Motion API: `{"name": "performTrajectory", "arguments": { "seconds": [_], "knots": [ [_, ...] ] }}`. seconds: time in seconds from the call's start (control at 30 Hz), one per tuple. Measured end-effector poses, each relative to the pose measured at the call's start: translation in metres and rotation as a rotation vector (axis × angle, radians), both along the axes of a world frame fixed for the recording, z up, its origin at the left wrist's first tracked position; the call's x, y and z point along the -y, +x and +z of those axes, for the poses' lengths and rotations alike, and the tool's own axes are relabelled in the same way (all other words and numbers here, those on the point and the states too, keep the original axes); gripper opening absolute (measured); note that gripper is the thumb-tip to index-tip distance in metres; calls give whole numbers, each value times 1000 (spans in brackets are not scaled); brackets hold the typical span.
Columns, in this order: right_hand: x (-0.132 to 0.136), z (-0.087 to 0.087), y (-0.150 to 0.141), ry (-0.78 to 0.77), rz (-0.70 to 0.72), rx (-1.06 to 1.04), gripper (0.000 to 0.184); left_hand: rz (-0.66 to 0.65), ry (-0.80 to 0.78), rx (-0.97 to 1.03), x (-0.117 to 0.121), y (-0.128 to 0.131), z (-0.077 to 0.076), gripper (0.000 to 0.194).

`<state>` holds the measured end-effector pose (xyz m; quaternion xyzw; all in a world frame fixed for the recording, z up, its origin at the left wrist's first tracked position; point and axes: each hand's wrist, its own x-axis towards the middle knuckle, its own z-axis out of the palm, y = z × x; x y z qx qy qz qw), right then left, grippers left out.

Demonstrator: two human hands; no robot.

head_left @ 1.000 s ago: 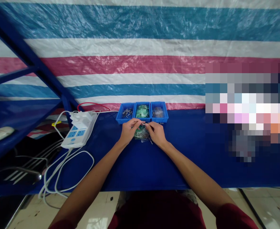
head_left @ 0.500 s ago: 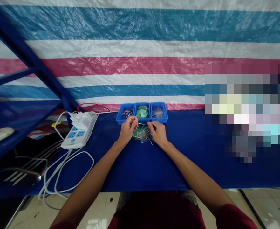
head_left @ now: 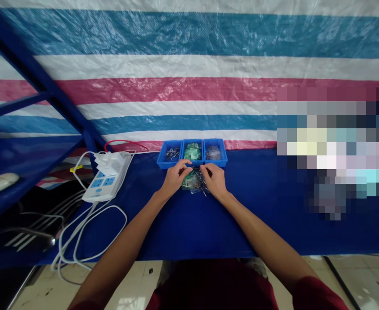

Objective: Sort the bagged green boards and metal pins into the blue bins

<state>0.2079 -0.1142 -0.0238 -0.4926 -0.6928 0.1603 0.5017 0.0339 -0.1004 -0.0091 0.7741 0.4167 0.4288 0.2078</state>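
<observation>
My left hand [head_left: 175,177] is over the near side of the blue bins, its thumb and forefinger spread apart with nothing visible between them. Close by, my right hand [head_left: 215,180] has its fingers drawn into a pinch; whatever sits in the fingertips is too small to tell. Between and below the hands lies a small pile of clear and green plastic packets [head_left: 188,183] mixed with thin dark metal pieces [head_left: 203,186]. Just beyond stand three blue bins: the left bin [head_left: 162,163] holds short metal pieces, the middle bin [head_left: 184,150] green packets, the right bin [head_left: 224,158] clear packets.
A white power strip [head_left: 107,183] with plugs and looped white cables [head_left: 79,232] occupies the left of the blue table [head_left: 195,232]. Behind hangs a striped plastic sheet [head_left: 183,64]. A blue metal frame [head_left: 63,105] slants up at left. The right side is pixelated.
My left hand's fingers have opened from a pinch and shifted slightly toward the right hand. My right hand stays nearly in place, still pinched.
</observation>
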Motion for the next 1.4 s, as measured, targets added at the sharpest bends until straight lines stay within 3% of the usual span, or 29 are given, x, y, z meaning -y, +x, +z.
{"name": "performTrajectory", "arguments": {
  "seconds": [0.43, 0.87, 0.93, 1.1, 1.17, 1.3, 1.4],
  "knots": [
    [1, -4, -2, 11, 233, 72, 25, -11, -116, 189, 2, -1, 2, 31],
    [4, 0, -2, -10, 106, 9, 31, 24, 140, 25, 5, 0, 7, 31],
    [4, -1, -2, -16, 85, 17, 31, 109, 242, 55, 6, -3, 8, 27],
    [1, -5, -2, -23, 68, 48, 31, 555, 513, 190, 0, -25, 13, 25],
    [0, -6, -2, -29, 74, 68, 31, 622, 521, 78, -7, -33, 14, 25],
    [-1, -7, -2, -51, 57, 128, 32, 599, 335, -396, -17, -35, 13, 28],
    [-1, -6, -1, -78, 22, 206, 28, 571, 311, -470, -17, -31, 10, 28]
  ]
}}
